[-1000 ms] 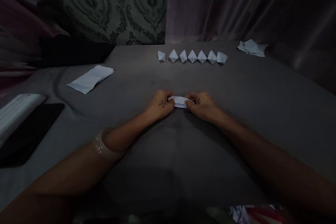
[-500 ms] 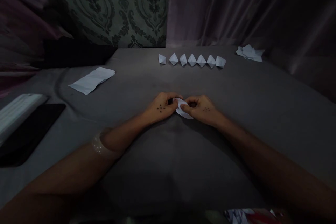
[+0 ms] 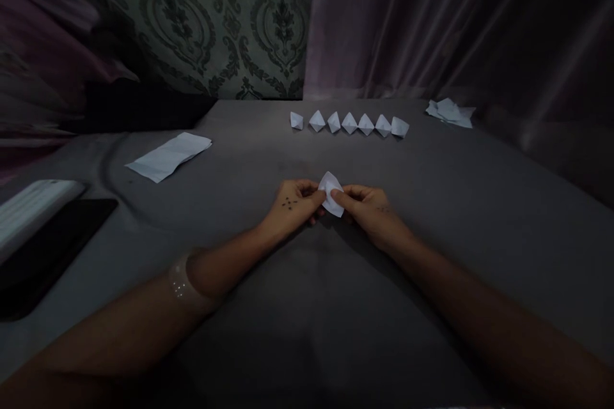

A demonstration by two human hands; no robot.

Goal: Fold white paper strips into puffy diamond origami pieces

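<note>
A small folded white paper (image 3: 330,183), diamond-like in outline, is held upright between my two hands in the middle of the view. My left hand (image 3: 293,204) pinches its left side, thumb pressed on the near face. From the right, my right hand (image 3: 373,208) grips it too, its thumb flat on the paper and its fingers behind. The fingers behind the paper are partly hidden. Beyond my hands stands a row of several folded white paper shapes (image 3: 350,123), pointed like little boats.
Flat white paper sheets (image 3: 169,156) lie at the left on the grey cloth surface (image 3: 249,153). More loose paper (image 3: 449,112) sits at the far right. A white device (image 3: 36,211) and a dark flat object (image 3: 57,249) are at the left edge. Curtains and a patterned wall stand behind.
The folded paper has been turned from a slanted, flatter pose to upright, its face more toward me. Both thumbs now press its face. The whole view has shifted slightly.
</note>
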